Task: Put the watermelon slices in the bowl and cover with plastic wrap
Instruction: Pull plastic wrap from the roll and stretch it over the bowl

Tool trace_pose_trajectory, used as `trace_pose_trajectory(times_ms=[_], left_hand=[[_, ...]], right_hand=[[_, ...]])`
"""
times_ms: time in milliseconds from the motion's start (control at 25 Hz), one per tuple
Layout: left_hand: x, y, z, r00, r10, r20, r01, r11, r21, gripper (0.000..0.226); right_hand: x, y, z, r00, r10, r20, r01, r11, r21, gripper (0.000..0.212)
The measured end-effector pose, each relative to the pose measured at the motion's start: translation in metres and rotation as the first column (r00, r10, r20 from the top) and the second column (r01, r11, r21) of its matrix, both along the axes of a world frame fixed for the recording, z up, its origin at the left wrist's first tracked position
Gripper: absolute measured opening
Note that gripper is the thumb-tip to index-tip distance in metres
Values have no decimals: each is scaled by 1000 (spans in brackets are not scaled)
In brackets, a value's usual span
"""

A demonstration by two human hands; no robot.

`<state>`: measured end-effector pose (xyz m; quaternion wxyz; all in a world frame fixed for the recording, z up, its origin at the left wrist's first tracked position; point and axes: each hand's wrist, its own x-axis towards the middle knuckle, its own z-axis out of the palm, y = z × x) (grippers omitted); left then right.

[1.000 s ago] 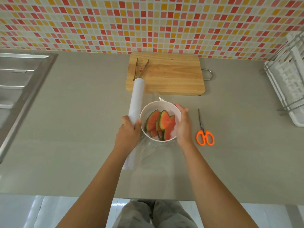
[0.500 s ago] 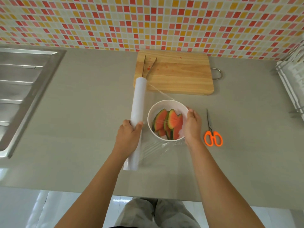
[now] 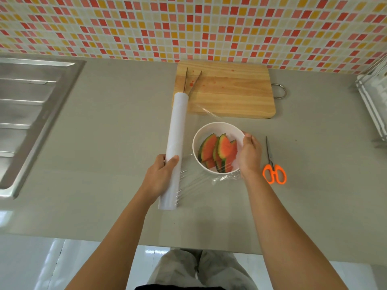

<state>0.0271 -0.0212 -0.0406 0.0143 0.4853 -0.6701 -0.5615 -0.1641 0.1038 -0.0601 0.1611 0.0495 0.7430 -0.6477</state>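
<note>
A white bowl (image 3: 211, 129) stands on the grey counter and holds several watermelon slices (image 3: 219, 152). My left hand (image 3: 160, 177) grips a long white roll of plastic wrap (image 3: 177, 130), lying just left of the bowl. A clear sheet of wrap (image 3: 192, 183) stretches from the roll over the bowl. My right hand (image 3: 250, 156) presses the film against the bowl's right rim. Crumpled film bunches at the bowl's near right side.
A wooden cutting board (image 3: 228, 90) with metal tongs (image 3: 191, 81) lies behind the bowl. Orange-handled scissors (image 3: 273, 167) rest to the right. A steel sink (image 3: 27, 114) is at the left, a white dish rack (image 3: 374, 105) at the far right. The counter edge runs close to me.
My left hand has drawn the roll leftward away from the bowl, stretching more film. My right hand stays on the bowl's right rim.
</note>
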Motion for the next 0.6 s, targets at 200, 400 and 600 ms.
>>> trace_pose_trajectory(times_ms=[200, 400, 600], left_hand=[[7, 7, 2, 1000, -25, 13, 26, 996, -80, 48], [17, 3, 7, 997, 56, -43, -51, 992, 115, 45], [24, 4, 1, 998, -60, 27, 60, 998, -17, 39]], right_hand=[[1, 0, 1, 1000, -3, -18, 3, 1000, 14, 32], [1, -1, 1, 1000, 6, -28, -5, 999, 40, 28], [2, -1, 2, 1000, 3, -19, -2, 1000, 27, 32]])
